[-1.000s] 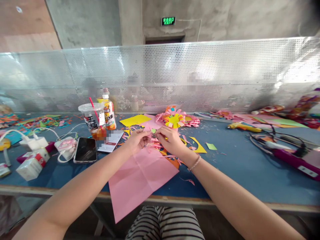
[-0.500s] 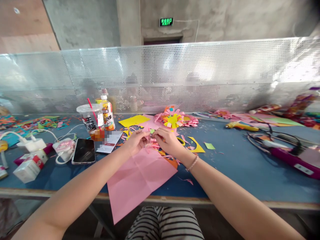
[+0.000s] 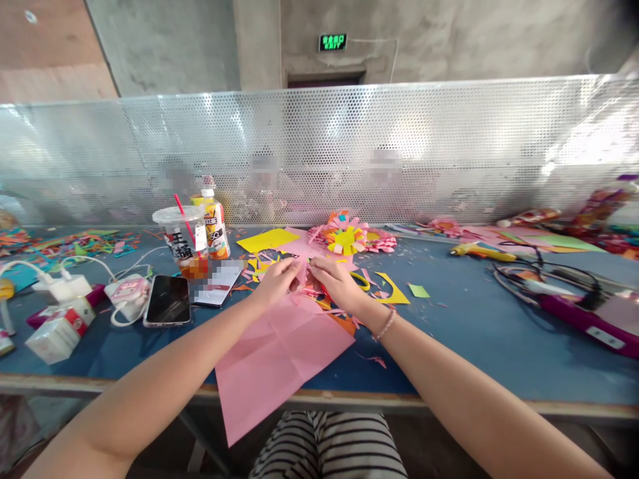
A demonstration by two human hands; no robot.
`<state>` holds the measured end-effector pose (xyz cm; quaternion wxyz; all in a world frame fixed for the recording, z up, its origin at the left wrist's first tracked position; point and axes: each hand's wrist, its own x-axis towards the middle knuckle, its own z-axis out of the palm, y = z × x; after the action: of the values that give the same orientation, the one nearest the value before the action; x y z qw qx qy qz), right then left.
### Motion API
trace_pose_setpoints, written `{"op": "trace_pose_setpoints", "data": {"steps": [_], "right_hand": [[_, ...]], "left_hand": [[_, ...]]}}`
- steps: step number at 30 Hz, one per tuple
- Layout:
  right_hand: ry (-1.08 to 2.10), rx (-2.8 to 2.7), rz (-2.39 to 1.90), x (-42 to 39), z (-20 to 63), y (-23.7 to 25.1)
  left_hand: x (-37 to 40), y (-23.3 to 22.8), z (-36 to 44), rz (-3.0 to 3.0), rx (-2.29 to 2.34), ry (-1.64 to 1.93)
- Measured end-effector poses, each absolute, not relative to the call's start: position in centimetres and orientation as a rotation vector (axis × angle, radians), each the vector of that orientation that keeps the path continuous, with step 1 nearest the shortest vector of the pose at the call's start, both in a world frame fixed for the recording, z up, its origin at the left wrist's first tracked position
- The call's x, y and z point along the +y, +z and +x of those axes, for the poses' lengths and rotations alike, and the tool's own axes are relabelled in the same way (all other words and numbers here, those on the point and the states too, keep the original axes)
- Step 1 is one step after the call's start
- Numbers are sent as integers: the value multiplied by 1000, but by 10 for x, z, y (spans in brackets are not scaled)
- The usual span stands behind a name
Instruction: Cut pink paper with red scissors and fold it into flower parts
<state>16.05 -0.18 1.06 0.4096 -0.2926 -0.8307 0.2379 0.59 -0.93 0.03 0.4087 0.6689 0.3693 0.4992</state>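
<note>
While both hands meet at the surface's (image 3: 479,332) centre, I see left hand (image 3: 273,283) & right hand (image 3: 337,283) pinched shut on a small pink fringed paper strip (image 3: 303,274), at 12 o'clock of the big creased pink paper sheet (image 3: 277,356). Finished pink-and-yellow paper flowers (image 3: 349,238) lie further toward 12. I judge this piece approx. mid-way: fringe cut, not yet a flower; sheet uncut.

Head camera, looking forward-down, close over blue table (image 3: 474,332).
</note>
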Motion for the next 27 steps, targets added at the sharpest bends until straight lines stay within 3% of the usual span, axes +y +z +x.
{"op": "trace_pose_setpoints", "data": {"steps": [8,27], "right_hand": [[692,-2087,-818,-3,156,10],[1080,-1860,-682,2,161,11]], "left_hand": [[-13,3,5,1909,1057,1272],[-15,5,5,1757,893,1255]]}}
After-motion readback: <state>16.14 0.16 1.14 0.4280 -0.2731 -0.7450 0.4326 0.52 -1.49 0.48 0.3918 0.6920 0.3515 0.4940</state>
